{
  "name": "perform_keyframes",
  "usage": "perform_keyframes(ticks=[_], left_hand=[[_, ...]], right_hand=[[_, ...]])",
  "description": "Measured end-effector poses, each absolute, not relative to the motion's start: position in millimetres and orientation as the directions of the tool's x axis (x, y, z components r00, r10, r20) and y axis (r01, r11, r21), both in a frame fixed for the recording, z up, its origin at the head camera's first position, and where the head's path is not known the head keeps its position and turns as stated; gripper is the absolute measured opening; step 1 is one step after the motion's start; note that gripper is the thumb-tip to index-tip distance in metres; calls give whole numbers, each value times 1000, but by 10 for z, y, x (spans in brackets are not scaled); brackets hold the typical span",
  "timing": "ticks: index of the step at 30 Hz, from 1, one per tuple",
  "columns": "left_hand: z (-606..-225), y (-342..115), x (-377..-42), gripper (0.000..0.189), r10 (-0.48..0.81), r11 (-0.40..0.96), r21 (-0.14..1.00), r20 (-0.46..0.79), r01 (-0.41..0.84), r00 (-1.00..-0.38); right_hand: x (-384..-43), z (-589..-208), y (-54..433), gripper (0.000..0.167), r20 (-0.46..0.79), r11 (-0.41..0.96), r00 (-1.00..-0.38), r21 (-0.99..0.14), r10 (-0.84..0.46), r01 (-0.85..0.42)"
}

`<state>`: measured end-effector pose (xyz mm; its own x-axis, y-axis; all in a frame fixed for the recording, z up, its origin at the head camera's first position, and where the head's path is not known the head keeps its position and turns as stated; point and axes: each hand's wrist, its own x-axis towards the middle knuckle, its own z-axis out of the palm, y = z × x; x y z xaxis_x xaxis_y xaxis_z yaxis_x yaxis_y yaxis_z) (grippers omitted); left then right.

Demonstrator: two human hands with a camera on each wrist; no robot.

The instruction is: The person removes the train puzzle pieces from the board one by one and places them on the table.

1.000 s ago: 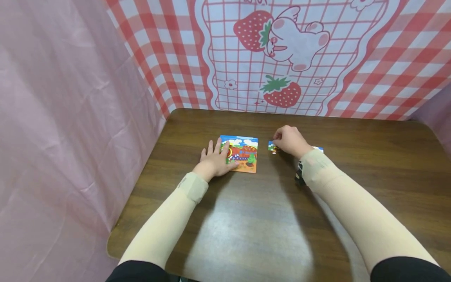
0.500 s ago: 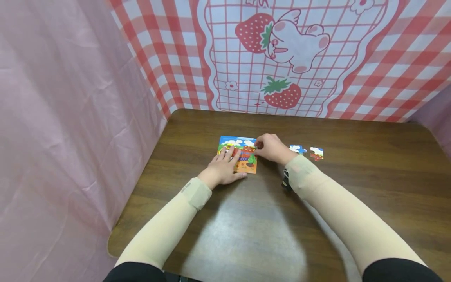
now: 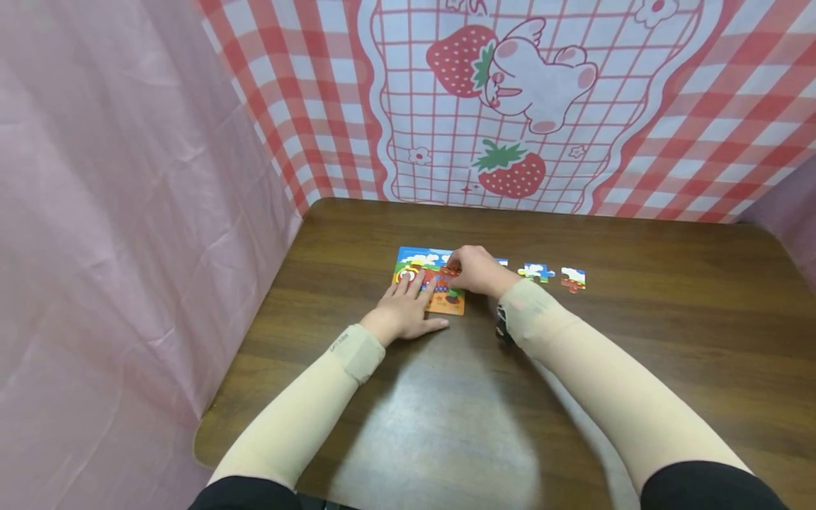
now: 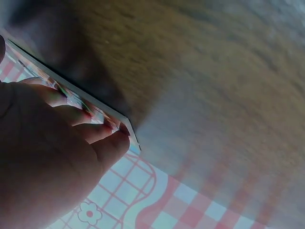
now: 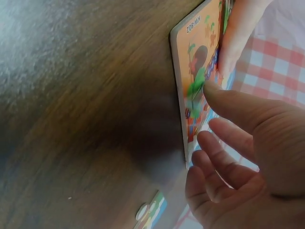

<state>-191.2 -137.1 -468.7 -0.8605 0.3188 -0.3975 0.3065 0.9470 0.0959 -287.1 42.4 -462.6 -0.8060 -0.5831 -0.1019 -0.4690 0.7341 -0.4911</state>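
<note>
My left hand [image 3: 401, 317] lies spread near the front left of a colourful square jigsaw puzzle [image 3: 454, 304], its fingers resting on the picture. In the left wrist view those fingers press along the puzzle's thin edge [image 4: 95, 105]. My right hand [image 3: 479, 272] is over the upper right part of the puzzle, fingers bent. In the right wrist view its thumb tip [image 5: 212, 88] is on the picture, the other fingers curling near the edge; I cannot tell whether a piece is between them. Loose puzzle pieces lie to the right, one partly behind my right hand.
Among the loose pieces are a blue and white one [image 3: 537, 271] and a red and white one [image 3: 572, 278]. They rest on the brown wooden table [image 3: 669, 297]. A checked strawberry cloth [image 3: 510, 170] hangs behind it, and a pink curtain [image 3: 140, 248] on the left.
My right hand has moved left from the loose pieces onto the puzzle, uncovering pieces behind it. My left hand has shifted slightly toward me and right, still on the puzzle.
</note>
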Motion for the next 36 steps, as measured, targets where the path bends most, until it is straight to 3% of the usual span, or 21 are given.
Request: perform_keyframes(ticks=[14, 22, 36], left_hand=[[-4684, -1370, -1951, 89, 256, 966, 88, -413, 242, -874], [-4769, -1348, -1977, 91, 283, 959, 150, -476, 240, -832], [-4843, -1327, -1952, 100, 283, 959, 135, -450, 249, -847]], right_hand=[[-2864, -4583, 393, 33, -164, 744, -795, -501, -584, -443], [-2876, -4573, 365, 29, -166, 753, -797, -480, -581, -450], [-2932, -4565, 321, 23, -231, 786, -797, -453, -558, -420]])
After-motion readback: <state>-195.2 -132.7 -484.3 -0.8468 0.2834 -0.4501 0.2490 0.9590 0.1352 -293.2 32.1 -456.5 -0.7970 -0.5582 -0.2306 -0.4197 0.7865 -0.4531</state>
